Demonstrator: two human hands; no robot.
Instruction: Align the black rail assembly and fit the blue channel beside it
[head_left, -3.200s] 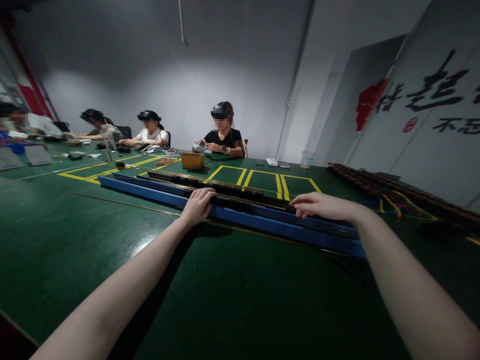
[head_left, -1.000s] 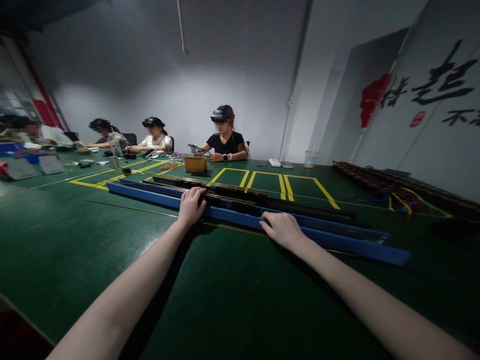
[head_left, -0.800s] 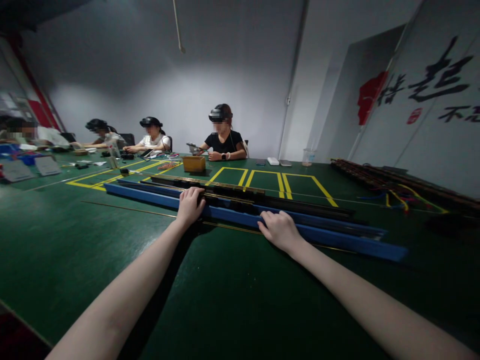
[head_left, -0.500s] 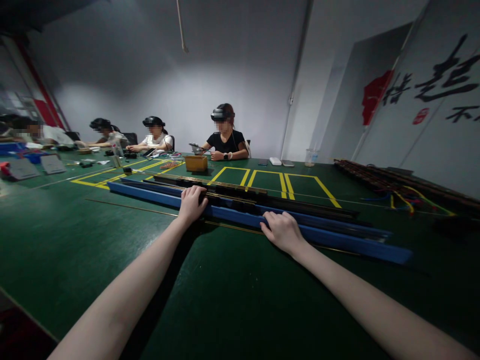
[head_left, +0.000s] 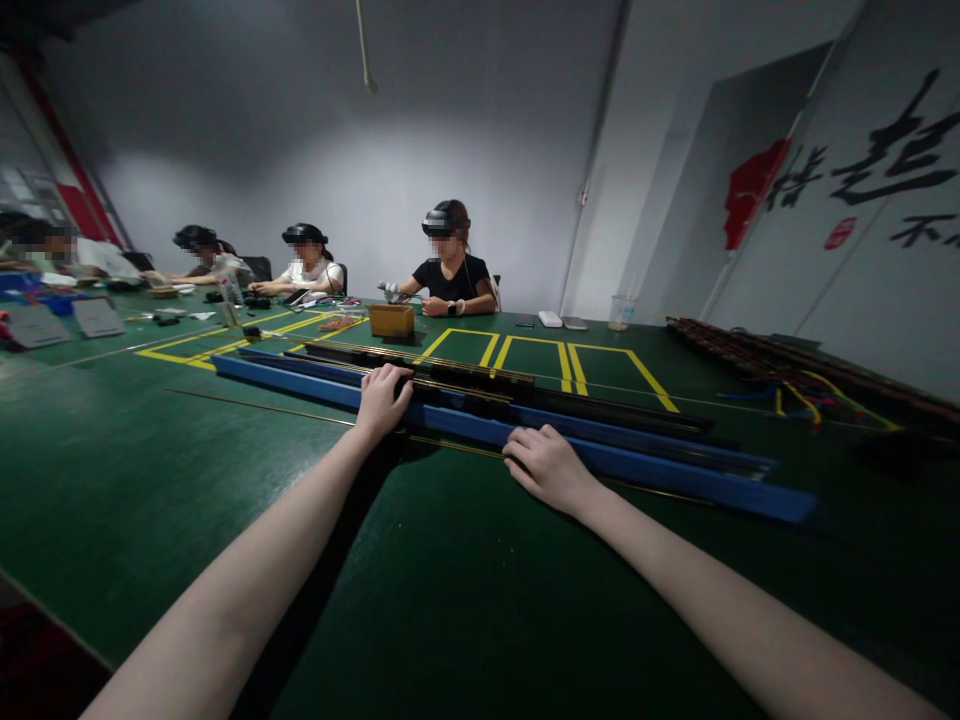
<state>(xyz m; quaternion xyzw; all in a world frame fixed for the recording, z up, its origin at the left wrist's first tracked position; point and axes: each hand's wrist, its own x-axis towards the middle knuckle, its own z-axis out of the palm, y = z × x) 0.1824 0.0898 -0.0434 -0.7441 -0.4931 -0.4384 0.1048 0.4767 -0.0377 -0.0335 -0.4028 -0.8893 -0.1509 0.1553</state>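
Observation:
A long blue trough (head_left: 675, 483) lies slantwise across the green table, with thin dark and brass-coloured strips along its inside. My left hand (head_left: 384, 402) is wrapped over its near wall, left of the middle, with the fingertips hidden behind the wall. My right hand (head_left: 551, 470) is farther right, against the front of the trough; its fingers are curled and its fingertips are by a thin brass-coloured rod (head_left: 457, 446) on the table. Whether the fingers pinch that rod is too dim to tell.
Behind the trough lie more long dark strips (head_left: 600, 407) and yellow tape outlines. A tan box (head_left: 391, 321) stands in front of a seated person (head_left: 454, 270). A bundle of long strips with coloured wires (head_left: 814, 400) is at the right. Other people sit at the far left.
My right hand has slid left and slightly down, from the trough's top edge to its front. My left hand stays on the trough. The view has shifted slightly.

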